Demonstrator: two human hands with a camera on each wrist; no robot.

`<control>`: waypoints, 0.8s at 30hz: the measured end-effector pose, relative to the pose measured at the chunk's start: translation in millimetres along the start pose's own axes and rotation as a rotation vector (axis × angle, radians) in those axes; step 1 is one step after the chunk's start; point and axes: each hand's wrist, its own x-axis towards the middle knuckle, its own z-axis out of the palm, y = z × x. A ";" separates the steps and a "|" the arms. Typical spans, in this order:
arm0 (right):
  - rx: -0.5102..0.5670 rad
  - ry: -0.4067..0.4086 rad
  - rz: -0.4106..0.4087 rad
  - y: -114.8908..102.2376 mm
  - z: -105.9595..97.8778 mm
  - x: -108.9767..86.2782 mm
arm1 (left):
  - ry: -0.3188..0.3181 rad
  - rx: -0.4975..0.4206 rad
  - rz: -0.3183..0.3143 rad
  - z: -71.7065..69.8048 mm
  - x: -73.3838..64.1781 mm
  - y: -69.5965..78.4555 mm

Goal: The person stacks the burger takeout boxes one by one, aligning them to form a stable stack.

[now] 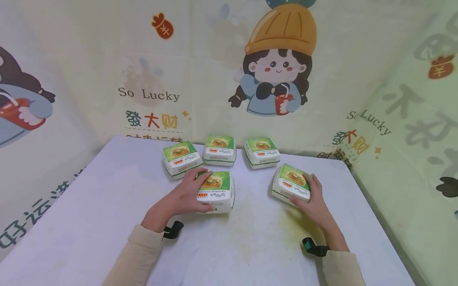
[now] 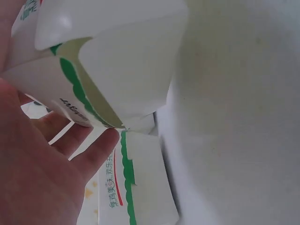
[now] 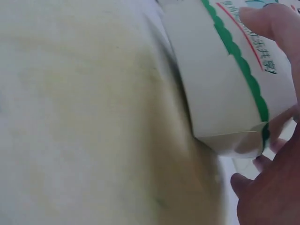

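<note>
My left hand (image 1: 186, 194) grips a green and white burger box (image 1: 218, 196) from its left side, thumb along the front and fingers over the far side. In the left wrist view this burger box (image 2: 136, 61) appears tilted, close to the camera, with the fingers (image 2: 96, 152) at its side. Over on the right, my right hand (image 1: 315, 198) holds another burger box (image 1: 291, 183) by its right side, the thumb at the front and the fingers behind. That second burger box (image 3: 220, 79) sits turned at an angle in the right wrist view.
Three more burger boxes stand along the back: a left one (image 1: 181, 159), a middle one (image 1: 220, 150) and a right one (image 1: 262, 152). The white table (image 1: 229, 254) meets a printed cloth backdrop (image 1: 207, 79) behind them. Black wrist cameras sit on both wrists.
</note>
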 end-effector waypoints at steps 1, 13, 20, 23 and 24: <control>0.019 0.011 -0.008 1.9 1.6 -0.3 | 0.004 -0.001 -0.001 0.2 -0.7 0.0; 0.164 0.071 -0.017 7.3 11.1 -5.5 | -0.022 0.001 0.026 4.3 2.1 1.7; 0.159 0.050 0.006 7.3 14.4 -7.6 | -0.059 -0.024 0.045 10.3 -3.7 -0.9; 0.155 0.060 0.028 8.3 15.6 -11.4 | -0.065 -0.031 0.057 13.6 -6.7 -3.0; 0.158 0.061 0.036 8.6 16.2 -12.8 | -0.066 -0.036 0.059 14.3 -7.6 -3.6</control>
